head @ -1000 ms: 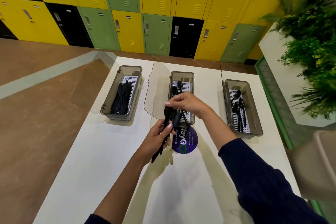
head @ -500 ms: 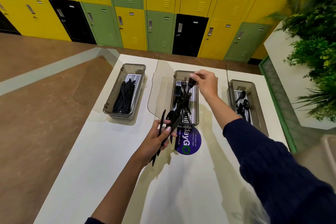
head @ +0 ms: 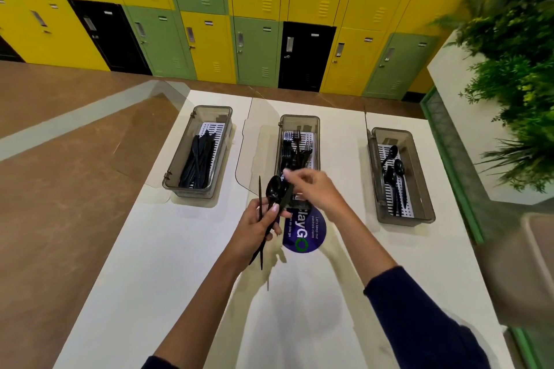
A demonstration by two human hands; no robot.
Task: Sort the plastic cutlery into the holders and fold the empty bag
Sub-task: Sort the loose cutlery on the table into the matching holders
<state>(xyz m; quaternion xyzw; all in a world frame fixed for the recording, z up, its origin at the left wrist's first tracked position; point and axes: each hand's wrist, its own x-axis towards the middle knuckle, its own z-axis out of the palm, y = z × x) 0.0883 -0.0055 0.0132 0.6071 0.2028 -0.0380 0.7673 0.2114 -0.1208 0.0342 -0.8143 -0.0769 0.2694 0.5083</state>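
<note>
On the white tabletop (head: 180, 249) stand the left holder (head: 177, 165) with knives, the middle holder (head: 299, 121) with forks and the right holder (head: 419, 177) with spoons. The step looks like drawing one piece from the cutlery bundle (head: 263, 237): best to take the top spoon (head: 273, 189) alone, without loosening the rest. The left hand (head: 254, 228), just near of the middle holder, has its fingers wrapped round the handles. The right hand (head: 314, 189) reaches across with its fingers curled at the spoon; the blur hides whether they pinch it.
</note>
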